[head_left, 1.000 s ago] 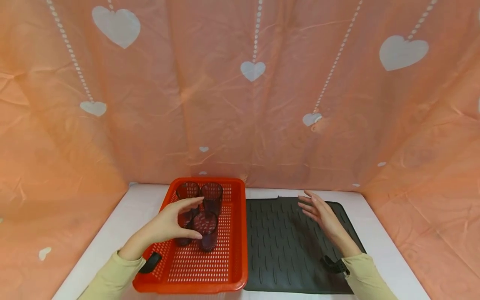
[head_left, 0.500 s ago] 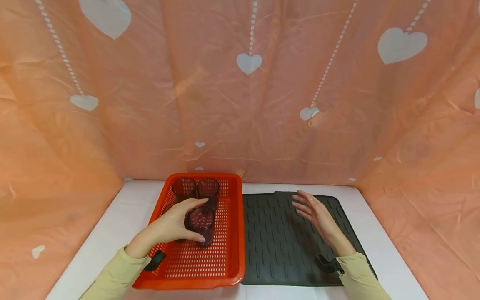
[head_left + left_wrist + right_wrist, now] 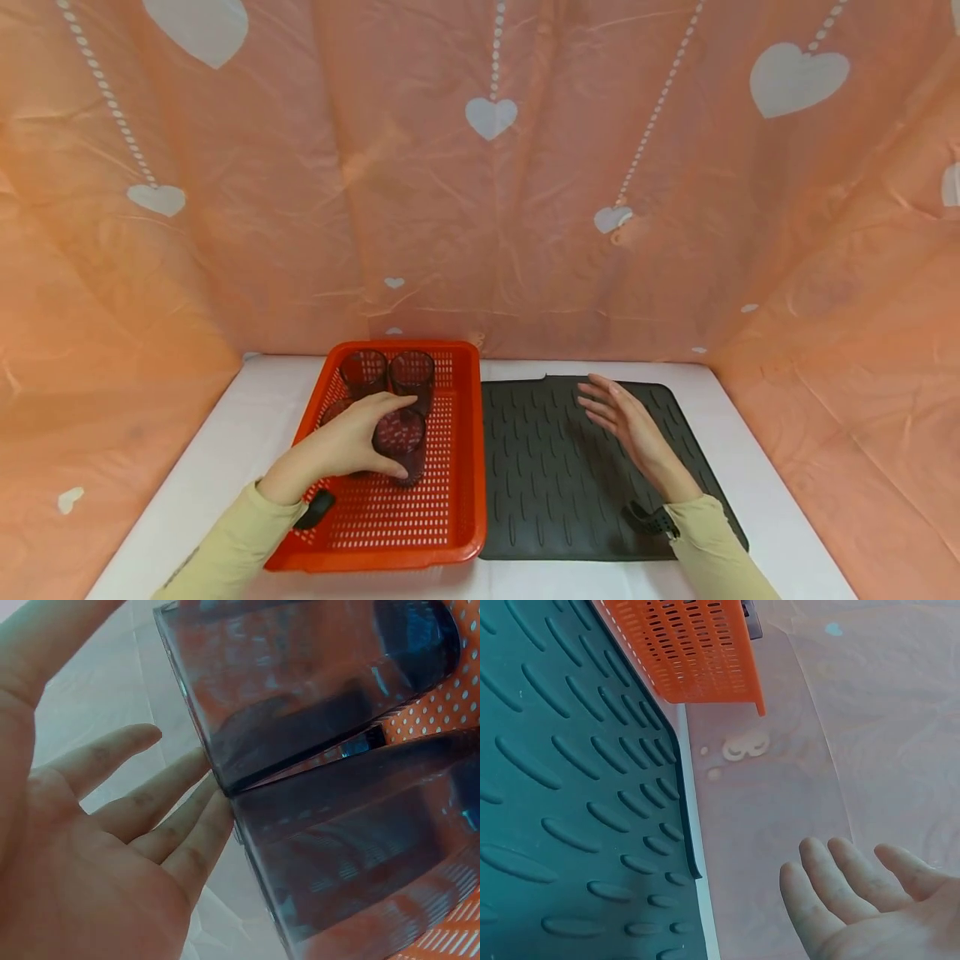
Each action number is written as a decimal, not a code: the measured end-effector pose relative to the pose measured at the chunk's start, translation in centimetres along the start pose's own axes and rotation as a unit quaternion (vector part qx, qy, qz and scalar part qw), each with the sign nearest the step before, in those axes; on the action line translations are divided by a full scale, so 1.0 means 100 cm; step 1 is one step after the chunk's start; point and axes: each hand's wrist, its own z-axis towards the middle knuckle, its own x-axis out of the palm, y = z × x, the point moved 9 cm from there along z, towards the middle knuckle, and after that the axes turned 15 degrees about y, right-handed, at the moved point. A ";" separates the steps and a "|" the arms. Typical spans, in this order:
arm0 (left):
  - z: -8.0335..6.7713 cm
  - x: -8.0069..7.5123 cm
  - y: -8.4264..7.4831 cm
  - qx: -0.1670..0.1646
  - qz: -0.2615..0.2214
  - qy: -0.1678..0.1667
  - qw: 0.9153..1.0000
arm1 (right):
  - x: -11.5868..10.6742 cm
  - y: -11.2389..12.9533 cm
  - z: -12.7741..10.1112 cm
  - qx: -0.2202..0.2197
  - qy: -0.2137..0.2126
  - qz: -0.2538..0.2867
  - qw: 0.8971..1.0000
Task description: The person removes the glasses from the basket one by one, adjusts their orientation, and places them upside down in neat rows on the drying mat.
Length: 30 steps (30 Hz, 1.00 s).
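Note:
A red perforated basket (image 3: 450,508) holds several dark translucent cups. My left hand (image 3: 352,446) reaches into it, index finger and thumb spread around the nearest cup (image 3: 401,435). In the left wrist view my left hand (image 3: 112,847) shows a bare palm. Its fingertips (image 3: 206,817) touch where two cups (image 3: 300,682) (image 3: 360,855) meet, and the thumb stands clear. Two more cups (image 3: 363,371) (image 3: 412,371) stand at the basket's far end. My right hand (image 3: 618,417) hovers flat and holds nothing above the dark ribbed mat (image 3: 555,492).
Basket and mat lie side by side on a white table (image 3: 225,433). An orange heart-print cloth (image 3: 487,208) closes in the back and both sides. The right wrist view shows the mat (image 3: 562,825), the basket corner (image 3: 697,652) and my right hand (image 3: 855,900).
My left hand has drawn closer around the nearest cup, the thumb sliding under its near side. The right hand keeps its pose over the mat. The view has tilted slightly.

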 end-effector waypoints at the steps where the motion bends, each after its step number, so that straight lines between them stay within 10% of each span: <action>1: 0.000 0.000 0.000 -0.002 0.003 0.001 1.000 | 0.000 0.000 0.000 -0.001 0.002 0.000 1.000; 30: 0.017 0.001 -0.004 0.024 0.058 0.045 0.997 | 0.016 -0.004 0.013 0.001 0.007 0.041 0.999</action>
